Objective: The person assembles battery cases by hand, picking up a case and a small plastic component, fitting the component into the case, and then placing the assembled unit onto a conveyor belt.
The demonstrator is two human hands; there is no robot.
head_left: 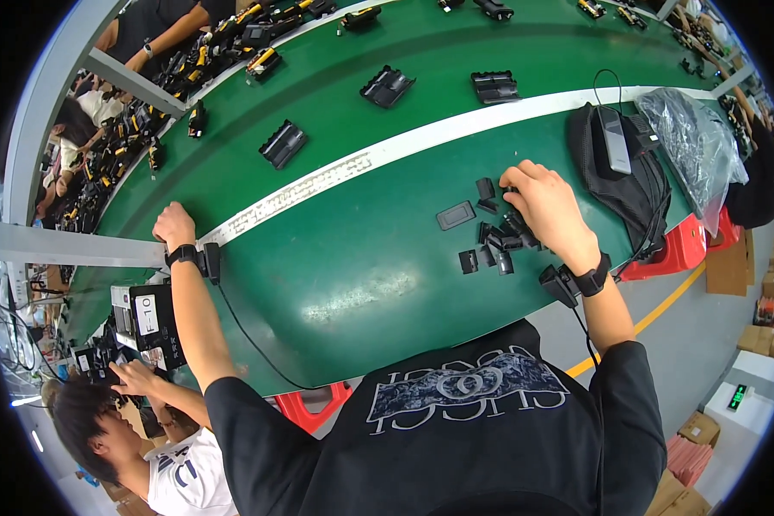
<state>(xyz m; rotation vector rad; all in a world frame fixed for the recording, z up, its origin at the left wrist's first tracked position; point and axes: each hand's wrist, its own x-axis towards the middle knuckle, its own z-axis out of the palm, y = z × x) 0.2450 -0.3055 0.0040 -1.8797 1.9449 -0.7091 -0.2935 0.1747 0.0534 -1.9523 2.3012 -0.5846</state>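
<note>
**Right hand [546,202] over small black plastic pieces [505,263]**

I see the pieces clustered on the glossy green tabletop [335,249], beneath and beside the curled right hand; whether it grips one, I cannot tell. A flat dark-grey rectangular plate [456,216] lies beside them. The left hand [175,224] curls near the grey metal bar [77,247], its grasp hidden from me.
</note>
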